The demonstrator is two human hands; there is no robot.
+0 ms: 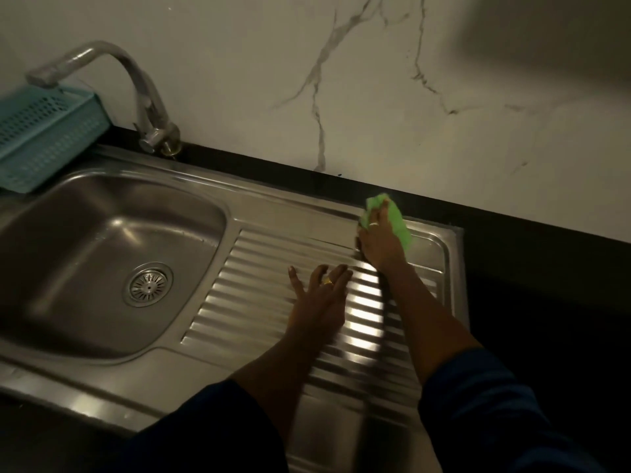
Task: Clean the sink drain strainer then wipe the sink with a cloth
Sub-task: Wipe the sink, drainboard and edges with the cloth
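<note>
Pretty dim shot, so a lot of detail gets lost. The right hand (pixel 379 238) is pressed down on a bright green cloth (pixel 392 216) at the far right corner of the ribbed draining board (pixel 273 302), just beside the back rim of the sink (pixel 102 377). The fingers are curled over the cloth and gripping it, with most of the cloth hidden under the palm; only the edges stick out top and right. A ring shows on one finger.

The left hand (pixel 319 298) lies flat on the ribs near the middle of the board, fingers spread open and holding nothing, also wearing a ring. Both forearms come out of dark sleeves (pixel 478 404) that get cut off at the bottom edge.

The drain strainer (pixel 148 284) sits in its hole at the bottom of the basin, well apart from both hands. Can't tell if it's clean in this light.

The tap (pixel 136 90) curves over the back left, blurry and seemingly wrapped in clear plastic. A teal basket (pixel 44 138) is cut off by the left edge. The table (pixel 532 302) is black and basically melts into shadow on the right.
</note>
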